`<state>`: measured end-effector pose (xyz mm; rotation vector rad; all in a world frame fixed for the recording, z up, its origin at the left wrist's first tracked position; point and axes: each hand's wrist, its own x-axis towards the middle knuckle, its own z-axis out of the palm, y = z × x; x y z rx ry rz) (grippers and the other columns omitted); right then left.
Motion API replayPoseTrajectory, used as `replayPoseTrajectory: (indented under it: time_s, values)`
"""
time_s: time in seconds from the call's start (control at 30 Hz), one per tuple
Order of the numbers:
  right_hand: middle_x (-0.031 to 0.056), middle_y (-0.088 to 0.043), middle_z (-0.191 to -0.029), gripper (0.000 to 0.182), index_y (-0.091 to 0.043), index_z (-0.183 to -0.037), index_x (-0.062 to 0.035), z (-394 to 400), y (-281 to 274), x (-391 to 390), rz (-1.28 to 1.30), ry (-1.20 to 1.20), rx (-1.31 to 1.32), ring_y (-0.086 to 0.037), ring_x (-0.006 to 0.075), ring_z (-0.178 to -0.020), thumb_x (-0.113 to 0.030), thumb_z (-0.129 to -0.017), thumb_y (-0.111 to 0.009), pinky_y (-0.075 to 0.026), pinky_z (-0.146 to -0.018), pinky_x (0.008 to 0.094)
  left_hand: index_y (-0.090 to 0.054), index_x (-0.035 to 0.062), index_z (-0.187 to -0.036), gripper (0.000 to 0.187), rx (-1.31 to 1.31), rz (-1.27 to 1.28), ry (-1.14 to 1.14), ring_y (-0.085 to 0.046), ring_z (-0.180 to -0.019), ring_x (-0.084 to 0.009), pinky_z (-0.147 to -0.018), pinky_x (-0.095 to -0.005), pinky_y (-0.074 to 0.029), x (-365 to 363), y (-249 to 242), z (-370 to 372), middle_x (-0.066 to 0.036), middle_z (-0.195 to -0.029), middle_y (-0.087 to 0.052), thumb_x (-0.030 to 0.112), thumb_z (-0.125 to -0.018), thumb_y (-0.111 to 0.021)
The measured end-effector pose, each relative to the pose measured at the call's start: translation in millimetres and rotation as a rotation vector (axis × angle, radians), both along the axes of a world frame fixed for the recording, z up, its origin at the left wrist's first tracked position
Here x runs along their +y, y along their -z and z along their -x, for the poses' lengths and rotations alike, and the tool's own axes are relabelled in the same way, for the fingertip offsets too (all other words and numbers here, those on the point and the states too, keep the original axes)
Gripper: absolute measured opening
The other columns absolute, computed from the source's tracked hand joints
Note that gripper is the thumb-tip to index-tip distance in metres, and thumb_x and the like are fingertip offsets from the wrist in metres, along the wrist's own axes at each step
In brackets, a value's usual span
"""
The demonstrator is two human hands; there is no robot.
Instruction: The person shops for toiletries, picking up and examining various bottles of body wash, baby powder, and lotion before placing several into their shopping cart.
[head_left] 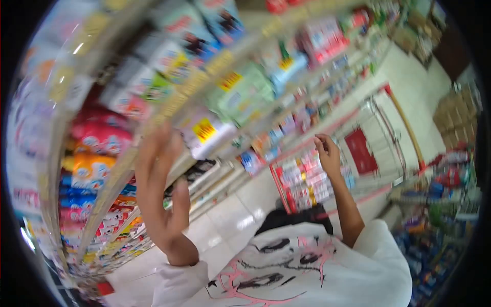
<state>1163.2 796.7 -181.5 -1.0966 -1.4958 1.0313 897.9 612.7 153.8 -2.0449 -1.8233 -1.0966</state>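
The left hand [158, 189] is raised, palm open and fingers spread, just below a white soft pack with a yellow tag [204, 132] on the shelf edge [169, 105]. The right hand [327, 153] reaches up, fingers loosely curled and empty, above a red-framed shopping cart [327, 179] on the glossy tiled floor [240, 215].

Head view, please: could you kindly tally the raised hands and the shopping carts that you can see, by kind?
Hands: 2 (left hand, right hand, both with fingers open, holding nothing)
Shopping cart: 1
Total: 3
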Motion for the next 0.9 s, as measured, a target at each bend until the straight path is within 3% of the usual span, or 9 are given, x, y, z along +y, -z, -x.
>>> replayPoseTrajectory:
  time_s: [0.07,0.13,0.23,0.3,0.47,0.6,0.7,0.83,0.9]
  values:
    - [0.0191,-0.065,-0.107,0.031,-0.064,-0.107,-0.001,-49.7,90.5,-16.0,0.348,-0.153,-0.406,-0.066,0.0255,-0.085,-0.022,-0.085,-0.067,-0.052,-0.075,0.0349,-0.062,-0.0015,-0.115,0.037,-0.45,0.218,0.276,-0.053,-0.117,-0.0369,-0.104,-0.0465,-0.035,-25.7,74.0,-7.1,-0.023,-0.122,-0.058,0.019,-0.088,-0.049]
    - [0.0177,-0.066,-0.102,0.032,-0.064,-0.106,-0.0015,-83.3,165.7,-36.4,0.535,-0.336,-0.645,-0.066,0.0282,-0.087,-0.024,-0.083,-0.067,-0.051,-0.076,0.0368,-0.055,-0.0004,-0.125,0.038,-0.643,0.739,0.033,-0.052,-0.121,-0.0313,-0.106,-0.0394,-0.034,-30.8,144.7,-33.4,-0.021,-0.128,-0.055,0.01,-0.09,-0.049]
    - [0.0168,-0.067,-0.098,0.036,-0.062,-0.107,-0.0024,-87.5,292.6,-70.7,0.616,-0.55,-0.849,-0.064,0.0345,-0.09,-0.023,-0.078,-0.067,-0.051,-0.078,0.0405,-0.051,0.0031,-0.13,0.044,-0.205,1.426,-0.114,-0.049,-0.122,-0.0366,-0.105,-0.0419,-0.037,-114.8,295.2,-30.2,-0.022,-0.131,-0.053,0.023,-0.091,-0.055]
    - [0.0183,-0.063,-0.107,0.037,-0.06,-0.108,-0.003,-73.7,336.3,-91.3,0.587,-0.502,-0.874,-0.061,0.0372,-0.098,-0.02,-0.075,-0.065,-0.051,-0.082,0.0448,-0.053,0.0033,-0.13,0.049,-0.521,1.824,-0.283,-0.056,-0.115,-0.0354,-0.099,-0.0407,-0.042,-182.6,345.3,-31.1,-0.021,-0.124,-0.059,0.038,-0.095,-0.05]
    - [0.0162,-0.05,-0.122,0.043,-0.054,-0.114,-0.0073,-40.1,382.1,-123.3,0.259,-0.476,-1.254,-0.053,0.0348,-0.113,-0.018,-0.074,-0.065,-0.047,-0.089,0.0531,-0.054,0.0062,-0.129,0.039,-0.758,1.557,-0.656,-0.062,-0.103,-0.0231,-0.087,-0.0333,-0.048,-298.4,363.0,-60.2,-0.015,-0.119,-0.063,0.028,-0.096,-0.054]
    - [0.0207,-0.05,-0.121,0.054,-0.051,-0.119,-0.0052,-19.7,353.9,-98.8,0.284,-0.546,-1.305,-0.052,0.0366,-0.111,-0.017,-0.071,-0.071,-0.045,-0.091,0.0454,-0.054,0.0069,-0.128,0.039,-0.914,1.657,-0.731,-0.063,-0.101,-0.0217,-0.088,-0.0336,-0.048,-327.7,366.4,-83.0,-0.015,-0.112,-0.065,0.028,-0.096,-0.054]
    - [0.0209,-0.048,-0.124,0.062,-0.05,-0.118,0.0011,13.0,380.0,-85.6,0.6,-0.084,-0.309,-0.053,0.0358,-0.109,-0.027,-0.069,-0.078,-0.046,-0.09,0.043,-0.054,0.0071,-0.128,0.038,-0.956,1.625,-0.707,-0.063,-0.102,-0.021,-0.087,-0.0332,-0.048,-319.1,373.8,-94.2,-0.015,-0.11,-0.066,0.027,-0.096,-0.054]
    - [0.0238,-0.047,-0.126,0.07,-0.046,-0.122,0.005,57.9,381.5,-52.8,1.095,-0.067,-0.335,-0.054,0.0359,-0.11,-0.029,-0.07,-0.079,-0.047,-0.089,0.0449,-0.055,0.0055,-0.128,0.037,-0.897,1.567,-0.68,-0.063,-0.101,-0.0215,-0.087,-0.0327,-0.048,-288.0,376.2,-88.7,-0.015,-0.11,-0.066,0.025,-0.096,-0.053]
    - [0.0259,-0.052,-0.12,0.082,-0.045,-0.123,0.0073,82.8,394.9,-64.6,1.182,0.304,-0.525,-0.055,0.0353,-0.11,-0.036,-0.065,-0.083,-0.047,-0.09,0.0443,-0.055,0.005,-0.127,0.037,-0.898,1.452,-0.617,-0.063,-0.1,-0.0216,-0.087,-0.031,-0.047,-289.3,379.9,-78.4,-0.016,-0.11,-0.066,0.025,-0.096,-0.053]
